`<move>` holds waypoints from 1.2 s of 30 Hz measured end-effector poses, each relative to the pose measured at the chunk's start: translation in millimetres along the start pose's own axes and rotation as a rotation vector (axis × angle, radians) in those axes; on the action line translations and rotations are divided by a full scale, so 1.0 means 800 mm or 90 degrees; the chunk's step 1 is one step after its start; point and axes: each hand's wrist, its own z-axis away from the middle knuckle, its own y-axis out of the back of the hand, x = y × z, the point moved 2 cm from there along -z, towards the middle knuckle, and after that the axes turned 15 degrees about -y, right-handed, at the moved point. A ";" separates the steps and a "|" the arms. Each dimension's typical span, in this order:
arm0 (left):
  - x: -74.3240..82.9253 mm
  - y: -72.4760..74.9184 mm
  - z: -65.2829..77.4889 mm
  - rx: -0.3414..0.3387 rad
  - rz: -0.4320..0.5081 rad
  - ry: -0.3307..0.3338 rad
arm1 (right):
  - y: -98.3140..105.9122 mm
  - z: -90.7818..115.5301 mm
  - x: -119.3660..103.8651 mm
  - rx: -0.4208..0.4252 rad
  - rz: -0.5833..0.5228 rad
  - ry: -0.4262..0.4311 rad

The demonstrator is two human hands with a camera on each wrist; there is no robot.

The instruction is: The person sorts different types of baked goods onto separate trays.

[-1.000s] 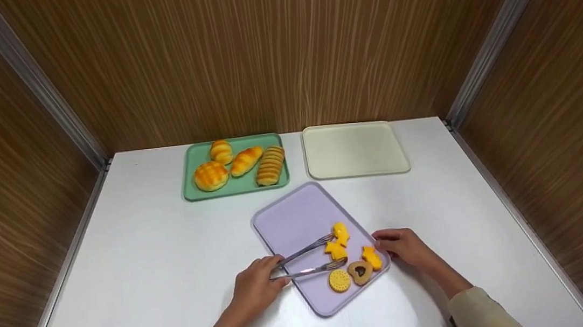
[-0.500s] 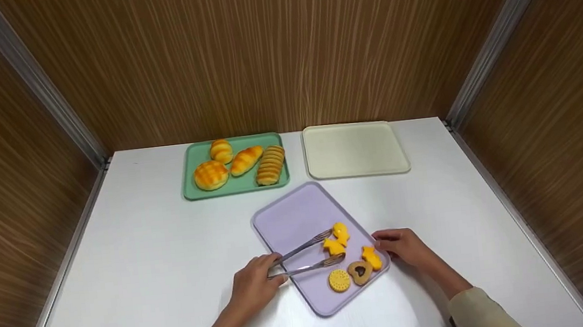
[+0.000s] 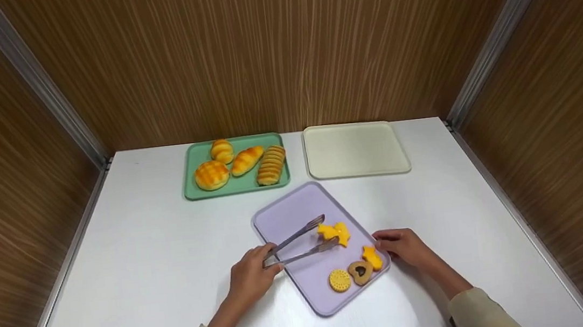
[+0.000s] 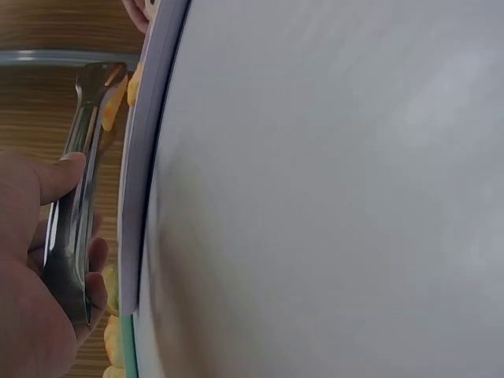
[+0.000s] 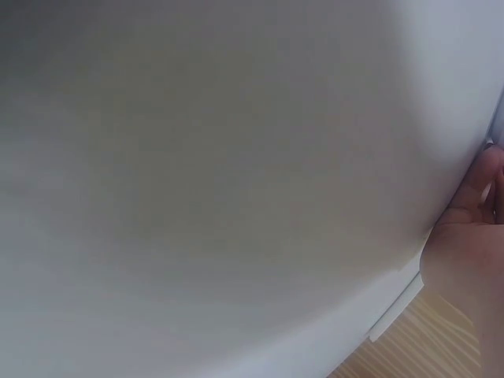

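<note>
My left hand (image 3: 252,277) grips metal tongs (image 3: 301,254) over the purple tray (image 3: 296,206). A yellow fish-shaped biscuit (image 3: 325,231) sits between the tong tips; the left wrist view shows this biscuit (image 4: 115,102) raised off the tray. In the head view it overlaps a second yellow biscuit (image 3: 344,235). Nearer the tray's front corner lie a round yellow biscuit (image 3: 339,281), a heart-shaped biscuit (image 3: 359,277) with a dark centre and another yellow fish-shaped biscuit (image 3: 371,258). My right hand (image 3: 406,246) holds the tray's right rim with thumb and fingers.
A green tray (image 3: 208,194) at the back left bears several bread rolls, among them a round bun (image 3: 211,175) and a striped long roll (image 3: 271,165). To its right stands a cream tray (image 3: 355,148). Wood-grain panels (image 3: 279,51) enclose the white table (image 3: 143,244).
The tongs have moved up and slightly left, away from the front corner. The yellow biscuit between their tips has moved with them. My right hand and the purple tray have stayed put.
</note>
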 end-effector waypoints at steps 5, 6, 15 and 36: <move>-0.010 0.001 -0.014 0.019 0.007 0.018 | 0.000 -0.001 0.001 0.002 -0.002 0.003; -0.012 0.001 -0.018 0.024 0.007 0.022 | 0.000 -0.002 0.001 0.002 -0.003 0.003; -0.022 -0.006 -0.053 0.053 0.004 0.051 | 0.001 -0.002 0.000 0.006 0.001 -0.001; -0.033 -0.037 -0.137 0.064 0.005 0.083 | 0.001 0.001 0.000 -0.003 -0.001 0.001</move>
